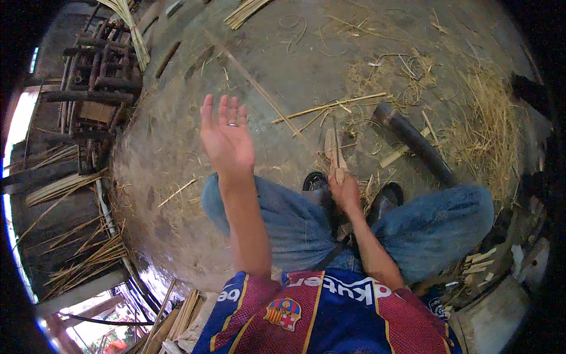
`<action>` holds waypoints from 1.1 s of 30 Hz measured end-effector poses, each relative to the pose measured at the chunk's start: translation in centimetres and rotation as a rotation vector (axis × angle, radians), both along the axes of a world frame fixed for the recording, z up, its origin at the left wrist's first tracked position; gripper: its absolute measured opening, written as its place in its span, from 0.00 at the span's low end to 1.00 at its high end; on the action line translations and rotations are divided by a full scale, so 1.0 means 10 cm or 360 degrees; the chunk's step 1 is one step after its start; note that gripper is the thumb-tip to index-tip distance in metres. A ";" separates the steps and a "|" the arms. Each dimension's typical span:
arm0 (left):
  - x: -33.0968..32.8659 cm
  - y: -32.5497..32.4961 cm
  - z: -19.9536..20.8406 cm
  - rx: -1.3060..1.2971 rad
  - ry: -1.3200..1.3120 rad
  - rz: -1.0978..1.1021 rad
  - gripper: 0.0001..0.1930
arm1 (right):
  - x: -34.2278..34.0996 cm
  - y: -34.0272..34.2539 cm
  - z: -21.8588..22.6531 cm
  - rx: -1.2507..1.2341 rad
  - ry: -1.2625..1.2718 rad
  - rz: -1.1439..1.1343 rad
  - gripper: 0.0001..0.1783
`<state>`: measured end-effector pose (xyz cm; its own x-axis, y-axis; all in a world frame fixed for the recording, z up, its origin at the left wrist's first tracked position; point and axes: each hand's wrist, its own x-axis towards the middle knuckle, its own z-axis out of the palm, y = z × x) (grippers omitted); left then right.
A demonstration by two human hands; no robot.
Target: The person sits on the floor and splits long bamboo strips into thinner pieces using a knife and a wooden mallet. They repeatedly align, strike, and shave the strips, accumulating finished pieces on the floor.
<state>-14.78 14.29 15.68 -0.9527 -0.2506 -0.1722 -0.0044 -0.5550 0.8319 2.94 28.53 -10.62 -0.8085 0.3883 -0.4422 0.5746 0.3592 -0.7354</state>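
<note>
My left hand (229, 138) is raised above my left knee, palm up, fingers stretched out and a ring on one of them; nothing lies in it. In front of my shoes, my right hand (346, 192) is wrapped round the light wooden handle of a knife (339, 172), whose thin dark blade points away from me. A long, thin bamboo strip (259, 89) slants from the far left down to the knife, blurred along its length. Whether its near end touches the blade or my right hand, I cannot tell. A pale, flat wooden piece (332, 147) shows beside the blade.
A dark, thick pole (415, 141) lies to the right of my shoes. Fine shavings (483, 118) are heaped at the far right, and loose strips (330, 107) lie on the floor ahead. Wooden racks (94, 76) and bundles of strips (65, 187) line the left side.
</note>
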 end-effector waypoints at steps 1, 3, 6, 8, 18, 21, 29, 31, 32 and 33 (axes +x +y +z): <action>0.02 0.06 0.04 0.0112 -0.0024 -0.0064 0.28 | 0.01 -0.01 -0.03 -0.0071 0.0000 -0.0023 0.20; 0.20 -0.08 0.23 0.0225 -0.0005 -0.0034 0.27 | 0.02 -0.12 0.26 -0.0243 -0.0073 0.0061 0.22; 0.22 -0.12 0.25 0.0310 0.0032 -0.0054 0.25 | 0.08 -0.20 0.26 -0.0621 -0.0179 -0.0089 0.19; 0.07 0.00 0.21 0.0307 0.0012 -0.0130 0.23 | -0.06 -0.17 0.22 -0.0870 -0.0231 -0.0274 0.15; -0.10 0.01 0.23 0.0693 -0.0246 -0.0227 0.21 | -0.19 -0.20 0.28 -0.1590 -0.0394 -0.0421 0.07; -0.04 -0.07 0.24 0.0687 -0.0277 -0.0211 0.21 | -0.25 -0.18 0.32 -0.1608 -0.0425 -0.0343 0.06; 0.79 -0.31 0.22 -0.0337 -0.0432 0.0259 0.24 | 0.00 -0.57 0.64 -0.1458 -0.0582 -0.0129 0.09; 1.04 -0.35 0.11 -0.0557 -0.0465 0.0242 0.24 | 0.07 -0.64 0.78 -0.1508 -0.0653 -0.0060 0.10; 1.18 -0.40 0.00 -0.0682 -0.0467 0.0206 0.24 | 0.15 -0.68 0.80 -0.1530 -0.0686 -0.0026 0.11; 1.28 -0.43 -0.13 -0.0802 -0.0457 0.0156 0.24 | 0.20 -0.70 0.79 -0.1543 -0.0672 0.0008 0.11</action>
<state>-1.93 10.01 14.42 -0.8538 -0.4531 -0.2565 -0.2371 -0.1003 0.9663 4.96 21.54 -2.69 -0.5174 -0.2847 -0.8070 0.8508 -0.2719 -0.4496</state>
